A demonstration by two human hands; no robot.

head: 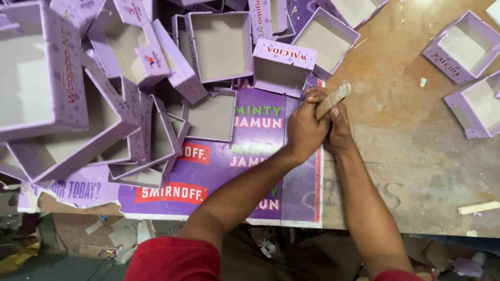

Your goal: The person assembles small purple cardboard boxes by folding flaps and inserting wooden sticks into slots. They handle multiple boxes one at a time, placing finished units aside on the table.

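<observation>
My left hand (306,127) and my right hand (339,129) are clasped together around a short wooden stick (335,97), whose pale end pokes up and to the right above the fingers. Both hands rest at the right edge of a flat purple printed sheet (250,156) that lies on the worktable. Just above the hands stands a small purple box (284,66) on its side, its open face toward me. Red sleeves cover both upper arms at the bottom of the view.
A heap of open purple box trays (78,93) fills the left and top. Two more trays (463,47) sit at the far right on the worn brown tabletop (416,156). A small pale wooden strip (478,207) lies near the table's front edge. Cardboard scraps litter the floor below.
</observation>
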